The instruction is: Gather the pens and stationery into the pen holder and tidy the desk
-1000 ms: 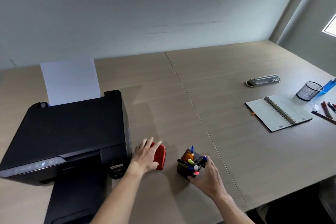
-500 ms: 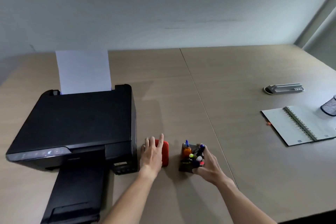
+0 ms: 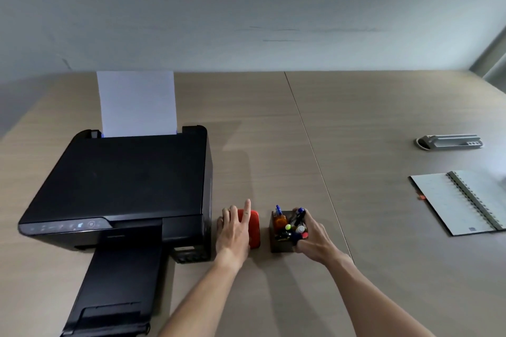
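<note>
A small dark pen holder [image 3: 279, 244] stands on the desk near the front edge, filled with pens, markers and an orange item. My right hand [image 3: 312, 238] grips its right side, thumb at the front corner and fingers over the rim. A flat red box [image 3: 254, 227] lies just left of the holder, close to the printer. My left hand [image 3: 235, 230] rests flat on the red box with fingers spread, index finger stretched forward.
A black printer [image 3: 123, 186] with a white sheet in its feeder and an extended tray fills the left. An open spiral notebook [image 3: 460, 202] and a grey stapler-like device [image 3: 451, 142] lie at the right. A seam runs down the desk [image 3: 309, 142].
The view has swung left, so the mesh cup and loose pens at the right are out of frame. The red box and pen holder now sit straighter beside the printer; both hands stay on them.
</note>
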A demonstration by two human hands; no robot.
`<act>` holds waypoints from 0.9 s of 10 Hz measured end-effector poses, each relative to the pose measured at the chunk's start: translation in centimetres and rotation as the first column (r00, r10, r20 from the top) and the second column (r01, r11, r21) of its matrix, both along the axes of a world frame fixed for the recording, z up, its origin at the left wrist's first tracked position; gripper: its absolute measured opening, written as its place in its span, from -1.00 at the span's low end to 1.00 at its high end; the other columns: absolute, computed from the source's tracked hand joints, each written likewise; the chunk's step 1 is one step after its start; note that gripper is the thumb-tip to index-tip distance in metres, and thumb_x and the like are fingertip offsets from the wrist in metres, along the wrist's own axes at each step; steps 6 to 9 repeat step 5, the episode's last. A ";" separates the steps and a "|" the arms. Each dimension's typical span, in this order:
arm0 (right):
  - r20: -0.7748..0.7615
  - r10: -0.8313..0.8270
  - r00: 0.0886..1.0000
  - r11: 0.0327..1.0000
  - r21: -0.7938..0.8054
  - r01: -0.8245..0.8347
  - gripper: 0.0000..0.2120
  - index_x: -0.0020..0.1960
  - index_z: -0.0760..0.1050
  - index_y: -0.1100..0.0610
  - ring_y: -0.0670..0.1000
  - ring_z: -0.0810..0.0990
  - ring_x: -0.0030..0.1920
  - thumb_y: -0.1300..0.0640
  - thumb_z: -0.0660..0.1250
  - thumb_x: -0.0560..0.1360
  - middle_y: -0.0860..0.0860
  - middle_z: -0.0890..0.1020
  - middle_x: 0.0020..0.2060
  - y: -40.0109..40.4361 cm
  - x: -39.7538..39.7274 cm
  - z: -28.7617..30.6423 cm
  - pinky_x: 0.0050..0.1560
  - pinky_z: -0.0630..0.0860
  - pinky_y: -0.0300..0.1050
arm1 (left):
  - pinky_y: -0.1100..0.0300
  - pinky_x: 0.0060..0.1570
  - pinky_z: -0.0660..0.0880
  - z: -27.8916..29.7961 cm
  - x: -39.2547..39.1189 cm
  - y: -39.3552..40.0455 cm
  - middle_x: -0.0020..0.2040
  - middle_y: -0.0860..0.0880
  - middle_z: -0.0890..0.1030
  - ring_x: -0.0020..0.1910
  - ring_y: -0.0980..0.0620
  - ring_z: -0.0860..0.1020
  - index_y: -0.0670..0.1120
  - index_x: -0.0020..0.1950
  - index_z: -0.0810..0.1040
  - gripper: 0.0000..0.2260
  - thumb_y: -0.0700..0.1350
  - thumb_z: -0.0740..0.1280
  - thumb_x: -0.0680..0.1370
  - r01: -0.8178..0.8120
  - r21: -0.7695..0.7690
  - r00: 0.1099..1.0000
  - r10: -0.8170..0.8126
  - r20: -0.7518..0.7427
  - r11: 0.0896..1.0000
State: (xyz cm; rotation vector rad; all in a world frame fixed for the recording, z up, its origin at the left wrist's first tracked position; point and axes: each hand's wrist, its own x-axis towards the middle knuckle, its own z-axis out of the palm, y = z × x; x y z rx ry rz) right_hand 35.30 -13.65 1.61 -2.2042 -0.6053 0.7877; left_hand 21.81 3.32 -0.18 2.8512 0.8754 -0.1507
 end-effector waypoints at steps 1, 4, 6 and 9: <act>-0.002 0.001 1.000 1.000 -0.006 -0.001 -0.40 0.09 0.35 -0.11 0.05 0.48 -0.28 0.35 0.30 0.14 0.12 0.60 -0.20 0.0 0.1 -0.3 -0.32 0.49 -0.06 | -0.03 0.34 0.29 -0.1 0.0 0.0 0.37 -0.22 0.22 0.34 -0.21 0.20 -0.03 0.54 -0.25 -0.02 -0.24 0.42 0.39 0.013 0.031 1.000 -0.012 -0.025 0.999; 0.076 0.000 0.997 0.999 -0.045 0.003 -0.01 0.51 -0.09 0.06 0.25 0.45 0.22 0.33 0.26 0.17 0.22 0.44 0.29 -0.5 -0.5 -1.5 0.00 0.37 -0.12 | -0.13 0.51 -0.05 -0.5 -1.6 0.8 0.57 -0.21 -0.14 0.53 -0.25 -0.10 -0.01 0.53 -0.27 -0.12 -0.28 0.30 0.45 0.060 -0.062 0.997 -0.057 0.057 0.996; 0.034 -0.068 0.997 0.997 -0.039 0.069 0.02 0.51 -0.10 0.06 0.23 0.48 0.20 0.33 0.28 0.15 0.26 0.40 0.31 -1.8 -1.1 -2.6 -0.04 0.49 -0.08 | -0.11 0.49 0.10 -1.7 -3.7 0.2 0.55 -0.17 -0.09 0.54 -0.22 -0.02 -0.17 0.54 -0.11 -0.17 -0.33 0.34 0.43 0.097 -0.035 0.971 -0.086 0.225 0.995; 0.034 -0.068 0.997 0.997 -0.039 0.069 0.02 0.51 -0.10 0.06 0.23 0.48 0.20 0.33 0.28 0.15 0.26 0.40 0.31 -1.8 -1.1 -2.6 -0.04 0.49 -0.08 | -0.11 0.49 0.10 -1.7 -3.7 0.2 0.55 -0.17 -0.09 0.54 -0.22 -0.02 -0.17 0.54 -0.11 -0.17 -0.33 0.34 0.43 0.097 -0.035 0.971 -0.086 0.225 0.995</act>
